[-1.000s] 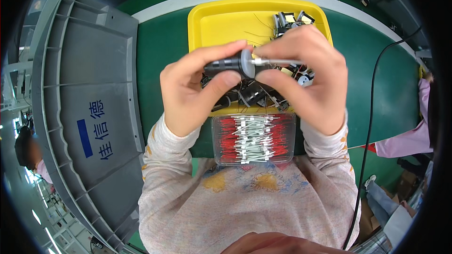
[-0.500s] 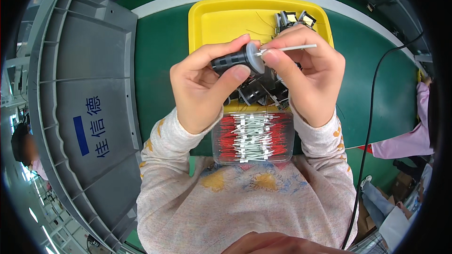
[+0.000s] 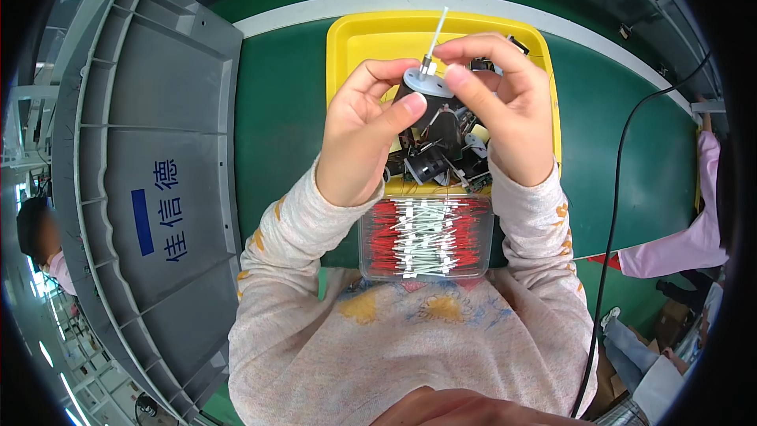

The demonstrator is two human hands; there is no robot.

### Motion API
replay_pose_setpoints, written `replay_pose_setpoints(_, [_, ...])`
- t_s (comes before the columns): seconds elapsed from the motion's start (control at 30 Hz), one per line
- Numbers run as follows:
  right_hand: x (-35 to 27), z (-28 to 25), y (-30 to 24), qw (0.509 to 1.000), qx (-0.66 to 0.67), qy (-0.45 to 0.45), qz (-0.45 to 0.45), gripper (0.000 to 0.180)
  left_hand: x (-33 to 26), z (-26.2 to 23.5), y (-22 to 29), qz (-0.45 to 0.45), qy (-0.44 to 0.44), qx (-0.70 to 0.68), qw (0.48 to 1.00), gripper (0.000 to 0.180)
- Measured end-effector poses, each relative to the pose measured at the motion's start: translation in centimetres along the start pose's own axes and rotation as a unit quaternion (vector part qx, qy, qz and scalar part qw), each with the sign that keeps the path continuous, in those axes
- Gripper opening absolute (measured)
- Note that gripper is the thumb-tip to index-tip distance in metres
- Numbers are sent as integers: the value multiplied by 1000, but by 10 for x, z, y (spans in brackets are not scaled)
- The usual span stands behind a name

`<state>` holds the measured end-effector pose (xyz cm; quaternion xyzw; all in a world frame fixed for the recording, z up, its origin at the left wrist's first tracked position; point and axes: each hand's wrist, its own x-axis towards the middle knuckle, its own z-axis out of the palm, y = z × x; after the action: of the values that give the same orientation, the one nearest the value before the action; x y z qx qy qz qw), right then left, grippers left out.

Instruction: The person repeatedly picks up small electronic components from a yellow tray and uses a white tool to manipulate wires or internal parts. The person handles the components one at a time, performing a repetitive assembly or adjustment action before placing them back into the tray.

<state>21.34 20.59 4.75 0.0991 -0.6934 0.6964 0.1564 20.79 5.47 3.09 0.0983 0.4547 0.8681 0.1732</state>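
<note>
Head view, frame centre: my left hand [image 3: 364, 138] grips a small motor [image 3: 424, 88]; my right hand [image 3: 505, 106] pinches its white tube [image 3: 436, 33], seemingly half-fitted, many parts left in the yellow tray [image 3: 355, 43].

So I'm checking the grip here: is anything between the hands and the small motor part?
Nothing visible. The left hand and right hand both hold the small black motor part directly, above the yellow tray.
</note>
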Motion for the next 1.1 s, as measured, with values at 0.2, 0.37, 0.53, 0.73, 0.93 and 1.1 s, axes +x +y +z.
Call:
replay_pose_setpoints(0.2, [-3,4,0,996,-80,-19,-26,10,1,-3,-6,5,-8,-5,1000,31])
replay_pose_setpoints(0.37, [-8,-21,-9,961,-256,11,-100,38,59,-42,15,64,-23,166,984,25])
replay_pose_setpoints(0.53, [-22,-56,-21,971,-230,3,-71,37,221,-177,16,-37,130,300,944,23])
replay_pose_setpoints(0.73, [-42,-76,-17,979,-197,46,27,32,264,-184,-5,-26,233,606,760,26])
replay_pose_setpoints(0.93, [-63,-97,-11,971,-158,180,18,29,202,-71,7,262,-197,719,613,17])
replay_pose_setpoints(1.1, [-68,-92,-14,968,-130,212,-23,27,132,-1,-45,322,-442,644,534,42])
